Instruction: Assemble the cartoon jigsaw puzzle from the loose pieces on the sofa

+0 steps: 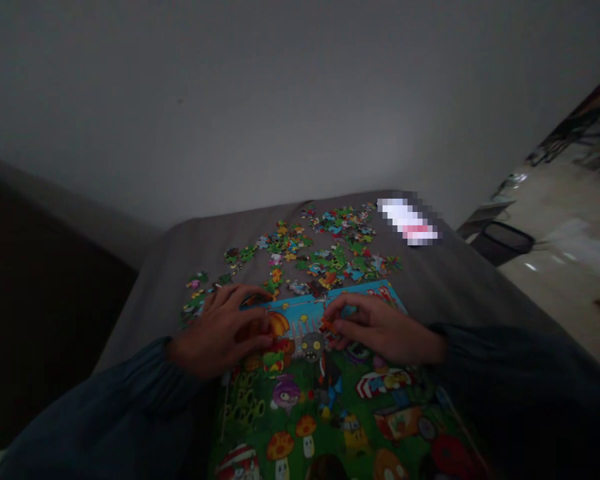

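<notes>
A colourful jigsaw puzzle board (pixel 305 393), printed with cartoon plants and a grey zombie, lies in front of me. My right hand (pixel 365 325) is over its upper part, thumb and fingers pinched on a small orange puzzle piece (pixel 327 325). My left hand (pixel 227 330) rests at the board's upper left edge with fingers apart, beside a printed orange pumpkin. It partly covers that corner. Loose puzzle pieces (pixel 340 257) are scattered just beyond the board, and some lie close to the left hand's knuckles.
The grey cloth-covered table (pixel 150 293) meets a pale wall (pixel 280 100) at the back. A bright, blurred-out phone-like screen (pixel 410 221) lies at the far right. Right of the table are a dark-framed object (pixel 507 237) and a shiny floor (pixel 555 280). The scene is dim.
</notes>
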`<state>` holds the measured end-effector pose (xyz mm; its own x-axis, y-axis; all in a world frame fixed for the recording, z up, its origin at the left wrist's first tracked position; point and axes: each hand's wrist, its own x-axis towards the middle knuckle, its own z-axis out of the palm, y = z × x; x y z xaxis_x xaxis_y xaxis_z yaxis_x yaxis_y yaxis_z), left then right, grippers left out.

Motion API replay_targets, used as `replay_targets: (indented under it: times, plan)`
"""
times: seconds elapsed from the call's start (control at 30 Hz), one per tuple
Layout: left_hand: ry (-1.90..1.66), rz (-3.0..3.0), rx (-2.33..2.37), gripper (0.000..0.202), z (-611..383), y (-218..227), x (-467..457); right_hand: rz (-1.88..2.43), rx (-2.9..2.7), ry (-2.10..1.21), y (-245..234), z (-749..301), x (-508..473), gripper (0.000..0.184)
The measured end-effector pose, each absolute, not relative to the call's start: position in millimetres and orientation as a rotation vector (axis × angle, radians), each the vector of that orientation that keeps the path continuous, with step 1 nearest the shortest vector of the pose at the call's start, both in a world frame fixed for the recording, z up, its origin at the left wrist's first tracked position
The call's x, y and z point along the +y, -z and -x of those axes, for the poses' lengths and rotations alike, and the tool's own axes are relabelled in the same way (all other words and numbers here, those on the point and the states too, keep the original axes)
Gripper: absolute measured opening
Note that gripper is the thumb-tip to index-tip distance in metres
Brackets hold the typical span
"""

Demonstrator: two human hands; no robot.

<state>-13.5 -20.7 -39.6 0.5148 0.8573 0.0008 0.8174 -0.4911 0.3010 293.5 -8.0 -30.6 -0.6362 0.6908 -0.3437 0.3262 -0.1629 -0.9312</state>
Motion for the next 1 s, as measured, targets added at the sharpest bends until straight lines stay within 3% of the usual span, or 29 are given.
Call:
replay_targets:
  times: [0.43, 0.57, 0.73, 1.0]
  plan:
    - [-0.267, -2.589, 1.409, 0.028, 20, 44, -17, 1.079, -1.96, -1.686, 30, -257, 5, 0.012]
    - [-0.221, -2.587, 1.397, 0.029, 22, 42, -14, 0.998, -2.277, -1.224, 41, -256, 3, 0.019]
    - [-0.276, -2.573, 1.444, 0.039, 17, 41, -16, 0.602, -2.583, -0.58, 39, -264, -5, 0.024]
    - [-0.422, -2.648, 1.348, 0.027, 11, 44, -19, 0.494, -2.782, -0.388, 46, -265, -11, 0.032]
